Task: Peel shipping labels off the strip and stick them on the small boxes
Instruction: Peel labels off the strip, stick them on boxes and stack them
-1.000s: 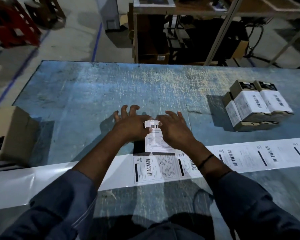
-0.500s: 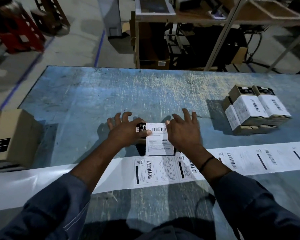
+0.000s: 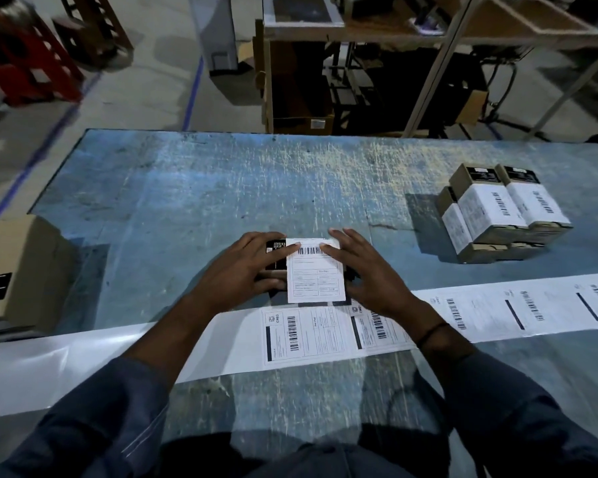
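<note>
Squarely across a scratched blue table (image 3: pixel 194 208) runs the label strip (image 3: pixel 518 310), laid left to right along the near edge, its left stretch already bare backing and its right stretch carrying printed labels, a layout that likely keeps the next one within easy reach. To the left sits a carton (image 3: pixel 25 267), partly out of frame; at the far right, well apart from the hands, stands a stack (image 3: pixel 497 215) of small boxes with white labels on their tops, apparently the finished pile. At centre, just beyond the strip, a person presses a label (image 3: pixel 316 274) onto a box (image 3: pixel 275 248), most of which is hidden under the paper and the palms. The left hand (image 3: pixel 246 270) lies flat over the box's dark left end, fingers spread, thumb on the label's barcode edge; the right hand (image 3: pixel 366 274) lies flat on the other side, thumb at the same top edge. Both are open and pressing down, neither gripping, seemingly smoothing the paper from the middle outward while pinning the box against sliding. The label's long axis points away from the person, barcode at the far end, crosswise to the strip, while the box's own length cannot be made out.
</note>
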{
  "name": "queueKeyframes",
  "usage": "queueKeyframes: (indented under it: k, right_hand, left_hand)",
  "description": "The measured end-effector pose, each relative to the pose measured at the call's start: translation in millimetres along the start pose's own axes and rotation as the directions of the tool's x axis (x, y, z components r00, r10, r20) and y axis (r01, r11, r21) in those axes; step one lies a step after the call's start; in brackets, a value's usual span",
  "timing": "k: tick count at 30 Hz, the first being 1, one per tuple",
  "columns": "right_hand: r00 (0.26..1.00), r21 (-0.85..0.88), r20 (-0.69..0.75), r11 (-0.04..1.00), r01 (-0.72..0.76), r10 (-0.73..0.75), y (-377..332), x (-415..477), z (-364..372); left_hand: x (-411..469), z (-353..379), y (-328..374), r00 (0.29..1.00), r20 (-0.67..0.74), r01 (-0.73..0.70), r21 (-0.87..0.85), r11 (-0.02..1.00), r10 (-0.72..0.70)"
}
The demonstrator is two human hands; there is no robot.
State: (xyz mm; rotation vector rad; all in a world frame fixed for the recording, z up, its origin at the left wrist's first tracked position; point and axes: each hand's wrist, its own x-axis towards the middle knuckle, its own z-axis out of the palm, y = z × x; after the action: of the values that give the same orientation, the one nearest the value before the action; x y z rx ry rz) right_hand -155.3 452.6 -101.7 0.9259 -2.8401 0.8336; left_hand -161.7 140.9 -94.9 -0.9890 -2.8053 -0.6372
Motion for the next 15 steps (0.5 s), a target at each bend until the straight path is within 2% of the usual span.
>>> queueKeyframes:
  k: [2,4,6,7,9,12,15]
  right_hand:
    - [0.999,0.099,-0.036,0.995,-0.009,0.013,4.5,7.6,-4.5]
    - [0.999,0.216,-0.027,0.976,-0.039,0.046,4.0,12.3,-12.7]
    - [0.991,0.318,-0.007,0.940,-0.125,0.134,0.7,18.4,-21.7]
    - [0.985,0.348,0.011,0.923,-0.167,0.174,-0.2,21.9,-25.3]
    - [0.977,0.360,0.063,0.909,-0.212,0.202,-2.2,28.8,-30.8]
    - [0.969,0.373,0.171,0.899,-0.230,0.177,-5.0,34.6,-34.9]
    - [0.974,0.400,0.178,0.895,-0.199,0.137,-5.5,44.6,-37.3]
  left_hand:
    - [3.8,-5.9,-3.4,0.997,0.058,0.065,-0.094,0.993,-0.060]
    - [7.4,-17.6,-7.6,0.981,0.168,0.140,-0.271,0.952,-0.096]
    - [14.7,-29.1,-7.4,0.958,0.259,0.225,-0.414,0.882,-0.122]
    - [18.4,-32.5,-6.4,0.952,0.270,0.249,-0.423,0.871,-0.141]
    - [24.0,-34.1,-5.1,0.966,0.214,0.224,-0.396,0.891,-0.148]
    - [30.3,-32.7,0.4,0.978,0.166,0.189,-0.450,0.873,-0.126]
    - [38.6,-31.6,5.2,0.983,0.159,0.160,-0.474,0.866,-0.094]
